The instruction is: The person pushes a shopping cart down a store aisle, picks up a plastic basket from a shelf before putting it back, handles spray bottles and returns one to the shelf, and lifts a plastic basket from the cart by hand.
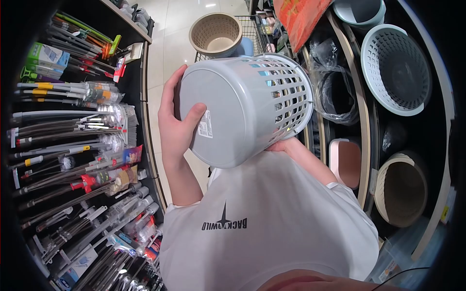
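Note:
A grey plastic basket (257, 87) with slotted walls is held tilted on its side in front of my chest. Its solid base, carrying a white label (205, 124), faces left, and its open rim points right. My left hand (180, 109) grips the base edge, thumb lying on the base beside the label and fingers behind. Underneath, near the slotted wall, my right hand (283, 143) supports the basket; most of its fingers are hidden behind it.
Mops and brushes (82, 126) fill the left rack. Ahead, a wire cart (255, 34) holds a beige basket (216, 34). On the right-hand shelves stand a light blue basket (371, 72), a beige bin (388, 189) and a pink bin (345, 162).

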`<state>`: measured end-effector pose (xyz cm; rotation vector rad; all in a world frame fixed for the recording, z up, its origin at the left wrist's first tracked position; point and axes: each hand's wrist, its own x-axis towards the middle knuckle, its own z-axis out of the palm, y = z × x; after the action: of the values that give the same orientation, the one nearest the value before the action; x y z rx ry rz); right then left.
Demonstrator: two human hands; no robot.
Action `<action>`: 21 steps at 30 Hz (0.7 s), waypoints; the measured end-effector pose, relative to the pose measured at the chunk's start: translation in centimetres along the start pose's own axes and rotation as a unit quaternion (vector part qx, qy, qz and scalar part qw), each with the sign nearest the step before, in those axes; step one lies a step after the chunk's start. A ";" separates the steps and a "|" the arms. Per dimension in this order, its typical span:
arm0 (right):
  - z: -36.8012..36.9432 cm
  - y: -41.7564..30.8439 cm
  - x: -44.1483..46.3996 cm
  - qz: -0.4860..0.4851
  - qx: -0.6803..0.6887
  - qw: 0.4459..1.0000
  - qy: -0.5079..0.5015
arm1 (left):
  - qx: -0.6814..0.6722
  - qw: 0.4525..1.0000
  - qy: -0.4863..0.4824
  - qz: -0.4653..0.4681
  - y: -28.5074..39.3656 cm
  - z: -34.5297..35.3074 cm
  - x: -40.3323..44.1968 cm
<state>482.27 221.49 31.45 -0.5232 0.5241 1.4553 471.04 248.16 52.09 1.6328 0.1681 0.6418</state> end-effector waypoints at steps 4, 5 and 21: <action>0.1 0.2 -0.1 -0.006 -0.013 1.000 0.017 | 0.007 1.000 -0.006 -0.001 0.2 0.0 0.0; 0.1 0.2 -0.2 -0.007 -0.020 1.000 0.013 | 0.007 1.000 -0.007 -0.001 0.2 0.0 0.0; 0.6 0.3 -0.4 0.018 0.016 0.999 0.028 | -0.011 1.000 0.010 -0.015 0.2 0.2 -0.3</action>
<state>481.91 221.58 32.10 -0.5315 0.6026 1.4665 470.86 247.81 52.19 1.6000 0.1990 0.6359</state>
